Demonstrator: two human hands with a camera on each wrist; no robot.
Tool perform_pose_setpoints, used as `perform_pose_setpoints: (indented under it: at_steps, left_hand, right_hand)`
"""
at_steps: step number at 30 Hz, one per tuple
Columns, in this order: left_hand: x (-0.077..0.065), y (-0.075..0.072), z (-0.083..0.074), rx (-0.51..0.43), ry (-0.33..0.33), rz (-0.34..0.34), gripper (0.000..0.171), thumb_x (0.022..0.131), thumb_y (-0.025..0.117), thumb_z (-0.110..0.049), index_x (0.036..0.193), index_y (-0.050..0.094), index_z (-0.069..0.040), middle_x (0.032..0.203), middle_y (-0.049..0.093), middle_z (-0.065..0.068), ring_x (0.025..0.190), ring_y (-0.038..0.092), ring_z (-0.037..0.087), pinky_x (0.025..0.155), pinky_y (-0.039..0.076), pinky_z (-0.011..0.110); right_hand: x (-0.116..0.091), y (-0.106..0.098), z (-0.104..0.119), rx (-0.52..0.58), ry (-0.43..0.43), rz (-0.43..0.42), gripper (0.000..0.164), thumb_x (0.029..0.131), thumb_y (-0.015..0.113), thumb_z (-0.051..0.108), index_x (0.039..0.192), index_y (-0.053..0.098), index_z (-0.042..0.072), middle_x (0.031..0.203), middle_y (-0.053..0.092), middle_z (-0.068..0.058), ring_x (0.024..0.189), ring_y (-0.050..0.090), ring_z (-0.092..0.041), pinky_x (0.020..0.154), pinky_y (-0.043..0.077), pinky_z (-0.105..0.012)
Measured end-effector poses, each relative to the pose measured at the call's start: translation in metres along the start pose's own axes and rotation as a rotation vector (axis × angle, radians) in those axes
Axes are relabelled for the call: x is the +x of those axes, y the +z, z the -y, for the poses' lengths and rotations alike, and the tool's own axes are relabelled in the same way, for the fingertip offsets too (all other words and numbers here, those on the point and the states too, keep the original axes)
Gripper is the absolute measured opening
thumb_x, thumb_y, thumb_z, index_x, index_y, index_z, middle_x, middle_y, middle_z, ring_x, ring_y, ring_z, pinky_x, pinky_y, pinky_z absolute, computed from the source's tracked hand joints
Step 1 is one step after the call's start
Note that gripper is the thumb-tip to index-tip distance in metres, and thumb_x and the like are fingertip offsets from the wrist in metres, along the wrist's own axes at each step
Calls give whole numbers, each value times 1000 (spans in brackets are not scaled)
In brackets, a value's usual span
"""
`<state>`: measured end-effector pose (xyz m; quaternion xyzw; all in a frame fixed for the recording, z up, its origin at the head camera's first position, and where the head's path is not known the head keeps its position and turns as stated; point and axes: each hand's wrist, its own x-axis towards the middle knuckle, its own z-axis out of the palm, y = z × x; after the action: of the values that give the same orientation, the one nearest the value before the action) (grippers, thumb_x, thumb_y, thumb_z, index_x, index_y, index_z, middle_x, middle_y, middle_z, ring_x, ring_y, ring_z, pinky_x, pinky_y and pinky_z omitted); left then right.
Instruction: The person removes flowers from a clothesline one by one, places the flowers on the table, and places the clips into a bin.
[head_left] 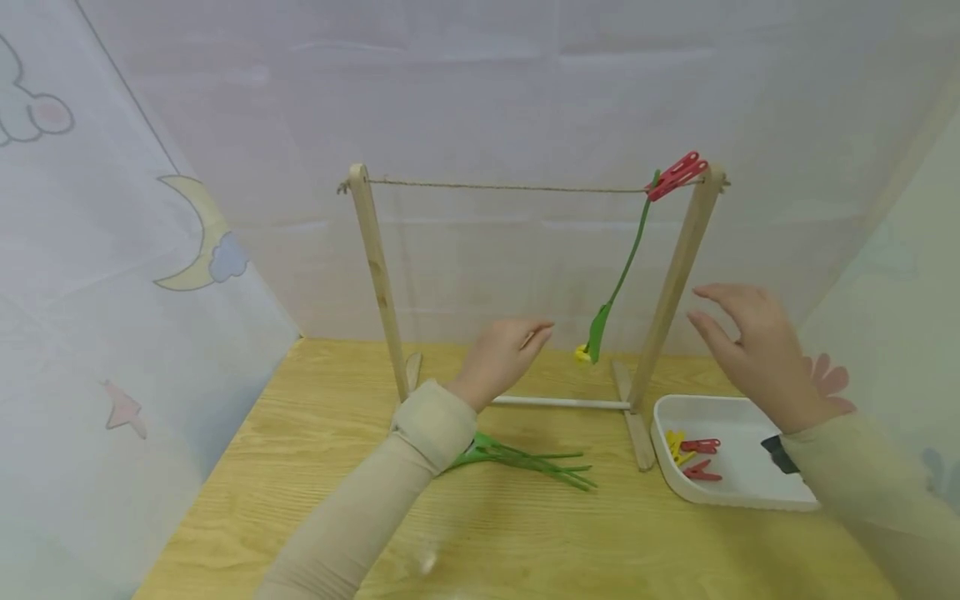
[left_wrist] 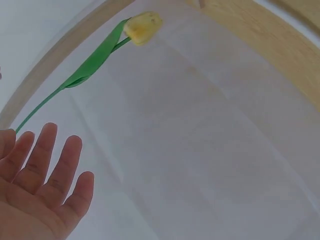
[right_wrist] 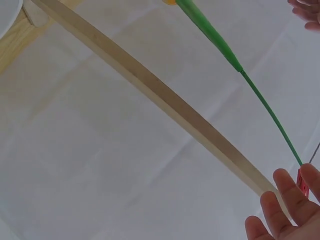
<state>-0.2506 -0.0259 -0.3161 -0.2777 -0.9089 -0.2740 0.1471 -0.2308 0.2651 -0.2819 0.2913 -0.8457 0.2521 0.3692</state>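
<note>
A yellow artificial tulip hangs head down from a twine line. The red clothespin clips its green stem at the line's right end. My left hand hovers left of the flower, holding nothing. In the left wrist view its fingers are spread and loosely straight. Just right of the right wooden post, my right hand is raised with thumb and forefinger apart. The right wrist view shows its empty fingers overlapping the clothespin.
Several green stems lie on the wooden table, their other ends hidden behind my left sleeve. At the right, a white tray holds red clothespins and yellow clothespins. A white bar joins the two posts low down.
</note>
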Motion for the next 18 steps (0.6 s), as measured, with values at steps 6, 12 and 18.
perform_pose_setpoints:
  at_steps: [6, 12, 18]
  left_hand:
    - [8, -6, -10, -39, -16, 20, 34, 105, 47, -27, 129, 63, -9, 120, 67, 5, 106, 64, 17, 90, 52, 28]
    - [15, -4, -17, -26, -19, 6, 34, 104, 47, -29, 129, 63, -11, 123, 66, 3, 108, 63, 15, 91, 51, 27]
    - [21, 0, -24, -41, -31, 9, 34, 104, 47, -28, 129, 63, -11, 125, 65, 2, 113, 61, 15, 95, 48, 26]
  right_hand:
    - [14, -3, 2, -25, -83, -37, 62, 101, 47, 46, 112, 60, -14, 107, 62, -32, 104, 51, -49, 98, 36, -59]
    - [29, -5, 3, -47, -146, -64, 75, 100, 38, 55, 112, 60, -15, 108, 61, -33, 103, 50, -50, 97, 35, -59]
    - [44, -7, 4, -87, -178, -109, 75, 100, 39, 55, 112, 60, -16, 109, 59, -35, 102, 49, -51, 96, 33, -61]
